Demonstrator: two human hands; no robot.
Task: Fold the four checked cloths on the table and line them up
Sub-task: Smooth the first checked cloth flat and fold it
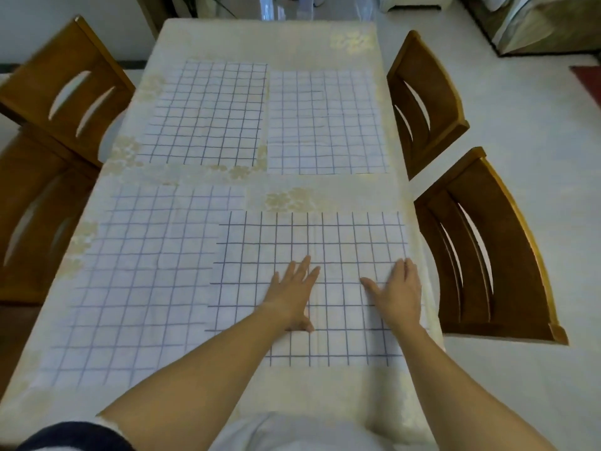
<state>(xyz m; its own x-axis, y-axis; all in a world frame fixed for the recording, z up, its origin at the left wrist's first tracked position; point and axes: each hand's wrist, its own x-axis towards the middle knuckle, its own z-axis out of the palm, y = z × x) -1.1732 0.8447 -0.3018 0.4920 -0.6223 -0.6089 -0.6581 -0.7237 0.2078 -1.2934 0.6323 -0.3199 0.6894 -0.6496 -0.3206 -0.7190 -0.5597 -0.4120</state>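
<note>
— On the near-right part of the table (325, 385), my feed shows both hands lying on the near-right cloth (309, 242).

— How do they sit on it?

— I see the left hand (294, 296) palm down near the cloth's middle, fingers straight and fanned apart, pointing away from the person. The right hand (398, 292) lies palm down at the cloth's right edge, fingers straight and close together, thumb stretched out toward the left hand. Neither hand pinches or curls round the fabric; both rest flat on it.

— And the other three cloths?

— I count them all spread flat. The near-left cloth (130, 271) lies just beside the one under the hands, and the near-right cloth overlaps its right edge. The far-left cloth (205, 115) and the far-right cloth (325, 125) lie side by side on the far half, their inner edges just beside each other. A strip of cream, flower-patterned table cover separates the far pair from the near pair. The far-right cloth shows faint crease lines and reaches close to the table's right edge.

— What stands round the table?

— I make out two wooden left chairs (65, 83) and two wooden right chairs (487, 249), all drawn up close to the table's long sides. A pale top shows at the bottom edge of my view, between the forearms.
</note>
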